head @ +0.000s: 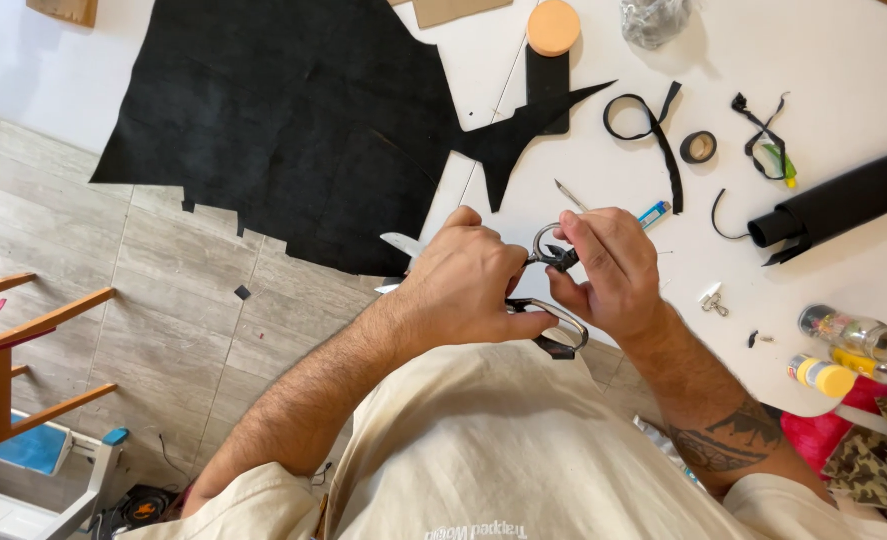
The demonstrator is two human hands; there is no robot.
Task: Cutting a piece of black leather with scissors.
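Left hand (pixel 463 285) fingers clenched on the scissors (pixel 548 320) — right hand (pixel 603 270) fingers pinch a small black piece (pixel 563 258).

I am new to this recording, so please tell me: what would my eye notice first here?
At the centre, the left hand and right hand work together on a pair of large scissors. Behind them, a big black sheet hangs over the edge of the white table. A black roll lies at the right.
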